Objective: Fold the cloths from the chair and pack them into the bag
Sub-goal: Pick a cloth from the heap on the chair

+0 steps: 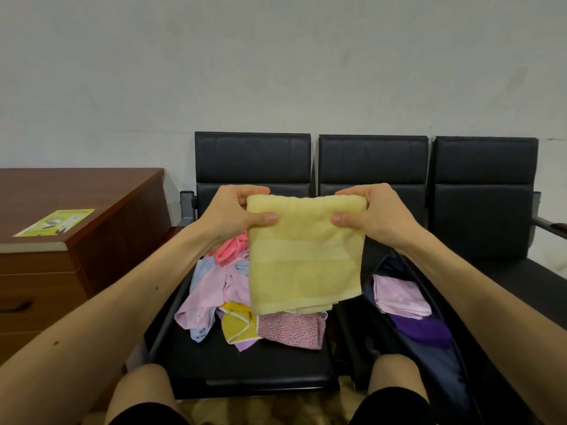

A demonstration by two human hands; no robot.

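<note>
Yellow towel (303,256): apparently halved; left hand (236,213) and right hand (376,216) pinch its top corners; hangs above pile (208,299) on chair (245,363) so edges align; bag (429,360) open alongside.

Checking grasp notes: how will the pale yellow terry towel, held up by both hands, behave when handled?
Likely floppy: the pale yellow terry towel hangs limp below the left hand and right hand. Probably light: pinches alone hold it.

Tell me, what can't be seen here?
Head view:
Cloth pile: its middle is hidden behind the yellow towel.
Bag: its near end is cut off by the bottom edge.
Left hand and right hand: fingertips hidden behind the towel.
Green leaflet on the desk: print too small.
</note>
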